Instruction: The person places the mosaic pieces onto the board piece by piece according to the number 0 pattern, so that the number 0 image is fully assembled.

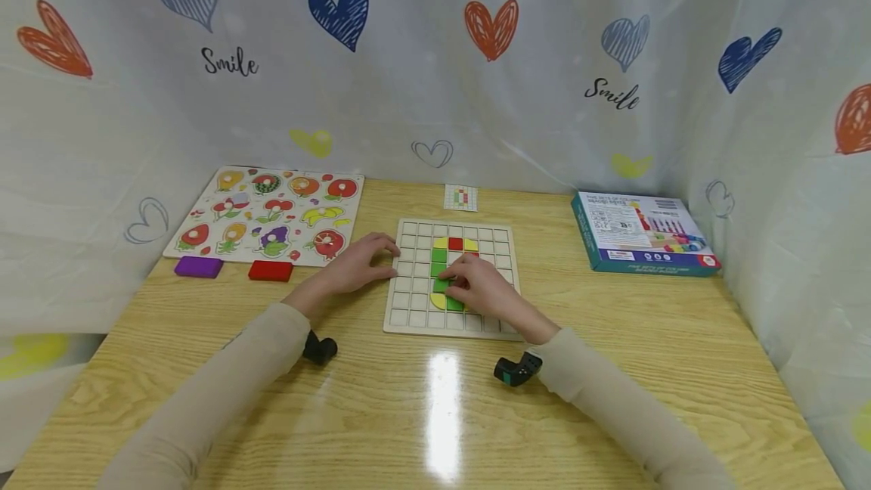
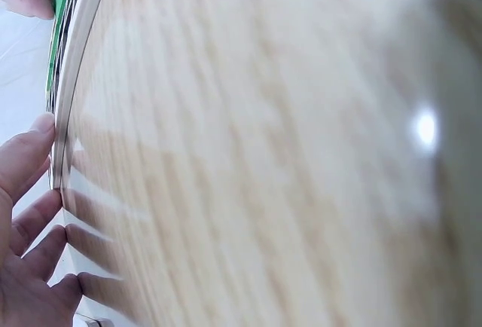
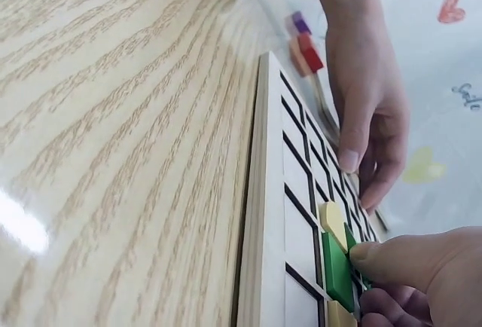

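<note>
A wooden grid board (image 1: 408, 317) lies on the table, with red, green and yellow tiles set in its middle cells. Over the lower middle of the grid, my right hand (image 1: 486, 287) pinches a green square tile (image 1: 441, 285) between thumb and fingers. Just below that tile are a yellow rounded tile (image 1: 437, 301) and another green tile (image 1: 454, 304). My left hand (image 1: 355, 262) touches the board's left edge with relaxed, spread fingers, also seen in the left wrist view. The right hand covers some tiles on the right side of the pattern.
A small pattern card (image 1: 469, 207) lies behind the board. To the left are a fruit puzzle board (image 1: 238, 231), a purple block (image 1: 199, 267) and a red block (image 1: 271, 271). A game box (image 1: 640, 233) sits at the right. A printed curtain (image 1: 408, 97) hangs behind the table.
</note>
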Action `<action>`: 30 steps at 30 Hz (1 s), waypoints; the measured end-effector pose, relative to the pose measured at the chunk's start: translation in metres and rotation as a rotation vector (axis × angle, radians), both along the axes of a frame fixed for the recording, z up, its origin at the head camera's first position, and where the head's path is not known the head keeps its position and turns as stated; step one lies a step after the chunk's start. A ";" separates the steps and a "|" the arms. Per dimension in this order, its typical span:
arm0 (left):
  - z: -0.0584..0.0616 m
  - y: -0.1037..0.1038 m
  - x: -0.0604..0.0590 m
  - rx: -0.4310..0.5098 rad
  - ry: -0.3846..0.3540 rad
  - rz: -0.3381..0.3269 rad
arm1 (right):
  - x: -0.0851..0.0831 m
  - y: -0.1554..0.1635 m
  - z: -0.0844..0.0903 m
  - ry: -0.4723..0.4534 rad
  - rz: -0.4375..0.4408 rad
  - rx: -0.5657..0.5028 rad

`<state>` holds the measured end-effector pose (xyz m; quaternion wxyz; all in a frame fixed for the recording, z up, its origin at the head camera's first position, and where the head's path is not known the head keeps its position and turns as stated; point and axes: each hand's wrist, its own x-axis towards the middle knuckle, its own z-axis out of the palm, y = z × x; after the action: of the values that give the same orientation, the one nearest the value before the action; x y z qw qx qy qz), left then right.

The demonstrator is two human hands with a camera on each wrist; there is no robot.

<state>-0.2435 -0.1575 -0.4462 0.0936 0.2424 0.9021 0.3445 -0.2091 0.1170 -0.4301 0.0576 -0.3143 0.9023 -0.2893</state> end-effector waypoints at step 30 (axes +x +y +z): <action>0.001 0.002 -0.002 -0.029 -0.010 0.003 | -0.002 0.000 -0.003 -0.009 -0.037 -0.036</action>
<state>-0.2458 -0.1554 -0.4455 0.1010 0.2379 0.9069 0.3328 -0.2116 0.1167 -0.4332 0.0505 -0.2971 0.9024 -0.3080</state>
